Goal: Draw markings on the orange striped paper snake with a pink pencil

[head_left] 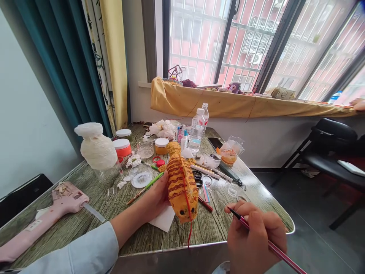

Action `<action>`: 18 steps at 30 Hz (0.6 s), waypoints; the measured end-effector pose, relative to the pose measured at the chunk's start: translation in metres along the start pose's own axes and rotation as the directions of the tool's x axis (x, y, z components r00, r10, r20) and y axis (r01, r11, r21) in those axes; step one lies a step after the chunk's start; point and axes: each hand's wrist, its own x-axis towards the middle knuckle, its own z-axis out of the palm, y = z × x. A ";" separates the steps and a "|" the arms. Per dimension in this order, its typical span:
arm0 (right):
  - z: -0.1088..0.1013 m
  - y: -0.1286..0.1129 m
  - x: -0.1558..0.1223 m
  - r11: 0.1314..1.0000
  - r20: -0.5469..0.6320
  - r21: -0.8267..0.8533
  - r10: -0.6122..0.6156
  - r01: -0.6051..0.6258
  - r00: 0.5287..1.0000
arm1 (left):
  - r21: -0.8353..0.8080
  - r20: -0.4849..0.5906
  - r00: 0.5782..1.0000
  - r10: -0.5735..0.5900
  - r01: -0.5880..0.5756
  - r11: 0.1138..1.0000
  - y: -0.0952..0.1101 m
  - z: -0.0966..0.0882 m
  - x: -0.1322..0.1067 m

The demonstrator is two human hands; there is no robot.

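Here's your left arm slanting up from the lower left, pale blue sleeve (85, 249) ending partway along the forearm (128, 226), wrist bare! Your left hand (156, 199) is out front, thumb up, fingers tucked from sight in a supporting grip. And at lower right, nearer you, your right hand (252, 239): thumb and fingers bunched in a writer's pinch, lower edge cutting in near the wrist, both hands well apart!

The left hand (155, 199) holds a striped orange fish (179, 186) over the messy table (142, 241). The right hand (253, 234) holds a thin red pen (272, 246), not touching the fish.
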 end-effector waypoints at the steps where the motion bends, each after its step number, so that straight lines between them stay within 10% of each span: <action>1: 0.002 0.000 0.000 1.000 0.020 0.007 0.007 -0.007 1.000 | 0.003 -0.007 1.000 0.002 -0.002 1.000 0.000 0.000 -0.001; 8: 0.024 0.007 -0.007 0.993 0.171 0.044 0.102 -0.111 0.980 | 0.021 -0.091 0.995 -0.034 0.036 0.999 0.005 0.011 -0.012; 18: 0.023 0.014 -0.008 0.994 0.326 0.071 -0.099 0.080 0.940 | 0.003 -0.196 0.977 -0.078 0.081 0.997 0.011 0.030 -0.014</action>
